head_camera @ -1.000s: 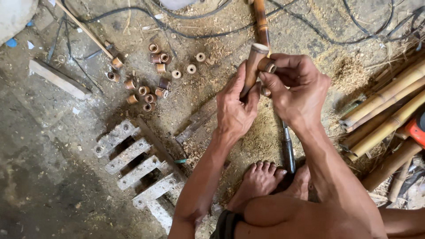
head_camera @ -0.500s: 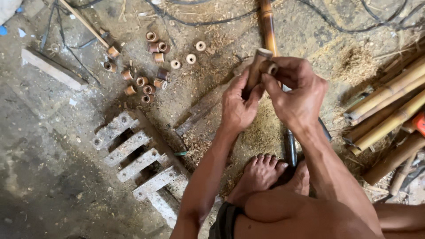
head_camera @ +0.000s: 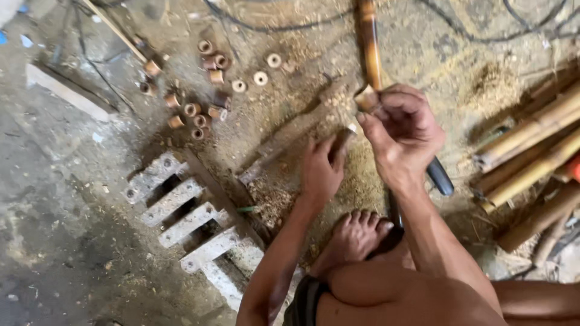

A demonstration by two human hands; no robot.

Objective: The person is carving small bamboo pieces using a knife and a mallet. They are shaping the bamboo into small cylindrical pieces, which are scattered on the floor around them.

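A seated person's right hand [head_camera: 403, 134] pinches a short, tan cut bamboo ring [head_camera: 366, 98] at its fingertips above the sawdust-strewn concrete floor [head_camera: 66, 211]. The left hand [head_camera: 322, 172] closes around a blurred dark stick [head_camera: 342, 140]. More small bamboo rings [head_camera: 199, 108] lie scattered beside a long bamboo pole [head_camera: 370, 42].

Right hand [head_camera: 403, 134] pinches bamboo ring [head_camera: 366, 98]; left hand [head_camera: 321, 172] lower.
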